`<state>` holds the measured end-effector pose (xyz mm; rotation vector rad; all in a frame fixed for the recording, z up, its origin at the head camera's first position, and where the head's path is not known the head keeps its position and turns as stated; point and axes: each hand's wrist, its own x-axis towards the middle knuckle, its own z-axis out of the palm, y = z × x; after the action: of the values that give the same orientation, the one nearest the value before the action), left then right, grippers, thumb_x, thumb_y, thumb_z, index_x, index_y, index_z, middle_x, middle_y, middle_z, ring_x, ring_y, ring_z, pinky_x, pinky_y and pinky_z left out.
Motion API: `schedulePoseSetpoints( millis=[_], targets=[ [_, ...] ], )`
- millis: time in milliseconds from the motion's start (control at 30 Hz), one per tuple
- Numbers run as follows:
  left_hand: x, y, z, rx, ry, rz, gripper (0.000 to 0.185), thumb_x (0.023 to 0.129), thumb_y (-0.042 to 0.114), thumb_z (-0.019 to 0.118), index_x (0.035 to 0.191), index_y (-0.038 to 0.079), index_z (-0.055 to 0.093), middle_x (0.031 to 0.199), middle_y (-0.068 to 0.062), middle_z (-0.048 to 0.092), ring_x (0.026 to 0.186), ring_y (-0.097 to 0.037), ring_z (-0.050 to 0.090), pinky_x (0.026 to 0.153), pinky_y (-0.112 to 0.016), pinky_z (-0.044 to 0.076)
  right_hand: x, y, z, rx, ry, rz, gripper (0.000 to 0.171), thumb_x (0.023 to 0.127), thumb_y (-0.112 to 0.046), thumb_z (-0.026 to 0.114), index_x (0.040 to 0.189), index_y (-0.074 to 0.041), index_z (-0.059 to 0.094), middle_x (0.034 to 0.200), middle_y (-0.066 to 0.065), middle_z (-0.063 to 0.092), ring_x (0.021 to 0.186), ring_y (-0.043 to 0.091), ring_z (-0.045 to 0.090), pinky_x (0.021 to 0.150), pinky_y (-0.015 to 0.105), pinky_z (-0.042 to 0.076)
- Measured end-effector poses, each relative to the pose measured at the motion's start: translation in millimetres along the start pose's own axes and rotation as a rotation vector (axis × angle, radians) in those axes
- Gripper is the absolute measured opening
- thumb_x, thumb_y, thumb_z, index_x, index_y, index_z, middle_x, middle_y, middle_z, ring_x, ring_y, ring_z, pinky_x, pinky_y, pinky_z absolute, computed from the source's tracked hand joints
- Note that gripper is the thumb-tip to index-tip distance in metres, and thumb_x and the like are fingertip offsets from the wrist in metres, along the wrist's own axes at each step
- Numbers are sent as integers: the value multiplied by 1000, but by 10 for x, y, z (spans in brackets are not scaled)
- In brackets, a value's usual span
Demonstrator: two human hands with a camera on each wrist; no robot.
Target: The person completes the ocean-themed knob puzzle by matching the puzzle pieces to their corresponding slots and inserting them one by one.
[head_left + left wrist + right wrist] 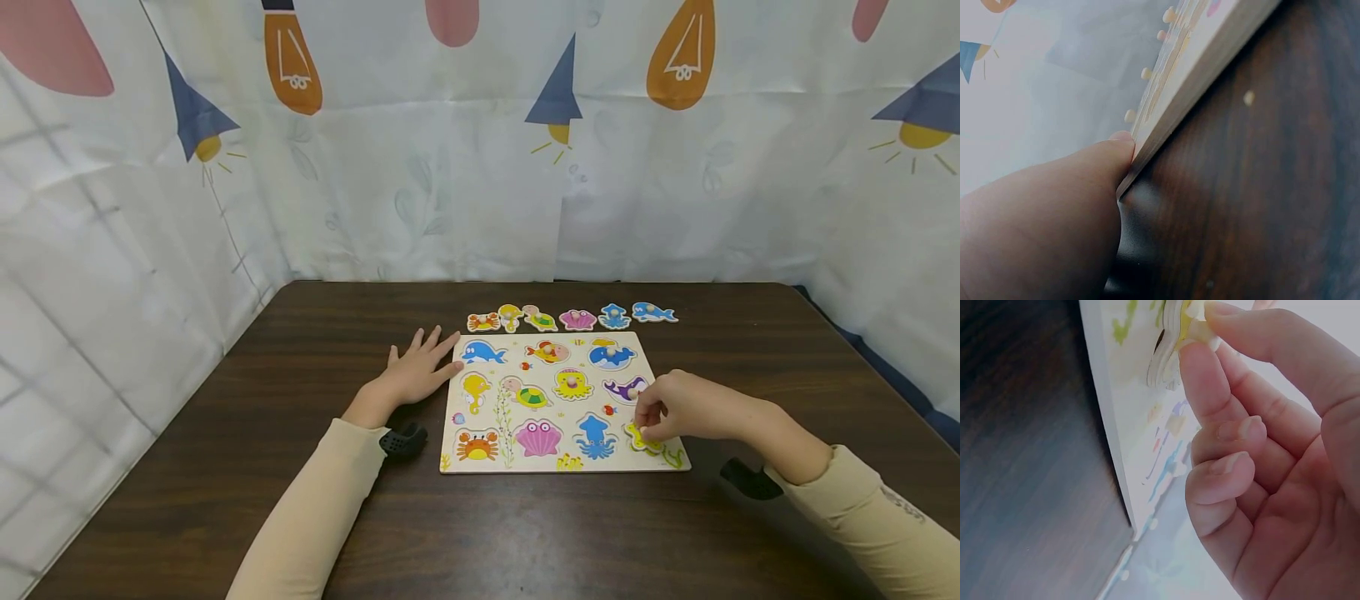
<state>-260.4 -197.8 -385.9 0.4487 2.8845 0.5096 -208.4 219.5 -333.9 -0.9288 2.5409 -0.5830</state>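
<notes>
A wooden peg puzzle board (525,464) with sea animal pictures lies flat on the table. At its lower right corner my right hand (686,406) pinches the knob (1202,334) of a yellow puzzle piece (642,439), thumb against fingertip, the other fingers curled. That piece sits at or just over its place; whether it is seated I cannot tell. My left hand (411,375) lies with fingers spread at the board's upper left edge, its thumb (1085,172) touching the rim. Knobbed octopus (572,384), red fish (548,352), whale (611,357) and purple pieces lie in the board.
Behind the board a row of loose knobbed pieces lies on the brown table (360,517): crab (483,322), seahorse (510,317), turtle (541,319), shell (577,320), squid (614,317) and dolphin (653,312). A patterned curtain (495,192) hangs around the table's back and sides.
</notes>
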Motion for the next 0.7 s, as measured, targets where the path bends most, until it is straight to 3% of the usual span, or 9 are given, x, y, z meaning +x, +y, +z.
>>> schedulePoseSetpoints(
  millis=[700],
  targets=[
    [2, 2, -3, 5, -3, -1, 72, 108, 54, 42, 167, 22, 16, 170, -17, 5, 154, -44, -2, 111, -77, -2, -30, 15, 28, -2, 14, -26, 6, 87, -18, 83, 90, -18, 78, 76, -14, 59, 71, 4, 51, 61, 23, 46]
  ],
)
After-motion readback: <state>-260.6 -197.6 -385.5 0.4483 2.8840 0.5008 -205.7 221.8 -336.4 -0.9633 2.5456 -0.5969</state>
